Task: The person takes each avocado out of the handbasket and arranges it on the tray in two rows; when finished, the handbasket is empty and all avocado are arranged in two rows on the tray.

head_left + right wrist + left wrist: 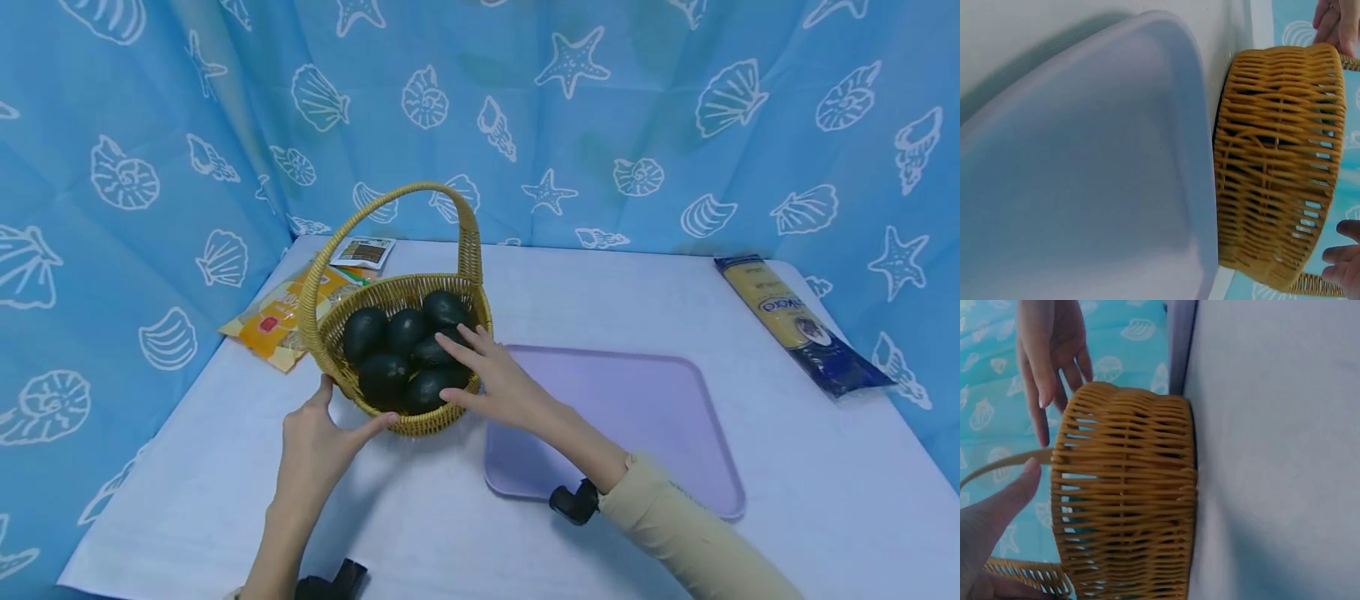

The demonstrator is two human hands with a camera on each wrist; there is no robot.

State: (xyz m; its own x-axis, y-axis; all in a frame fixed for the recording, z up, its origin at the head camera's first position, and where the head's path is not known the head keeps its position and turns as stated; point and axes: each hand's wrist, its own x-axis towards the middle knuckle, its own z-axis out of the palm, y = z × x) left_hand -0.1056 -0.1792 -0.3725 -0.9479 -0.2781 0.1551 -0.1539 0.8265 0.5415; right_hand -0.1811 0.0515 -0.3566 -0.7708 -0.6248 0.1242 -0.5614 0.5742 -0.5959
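The basket (424, 425) is golden, the avocados (384, 379) blackish-green, the tray (622, 400) lilac, the curtain (495, 50) blue with white seashells

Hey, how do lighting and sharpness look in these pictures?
Head view: sharpest, brightly lit, soft shadow near the basket, faint glints on the avocados; left wrist view: dimmer, blurry shadow on the cloth; right wrist view: slightly hazy, shadow along the tray.

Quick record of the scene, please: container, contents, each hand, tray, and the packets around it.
Container: wicker basket with a tall handle, on the white-covered table
Contents: several dark avocados
Left hand: holds the basket's near-left rim
Right hand: fingers spread over the avocados; contact unclear
Tray: lilac, right of the basket
Packets: orange-yellow bag left of the basket, small white packet behind it, blue-and-gold bag far right
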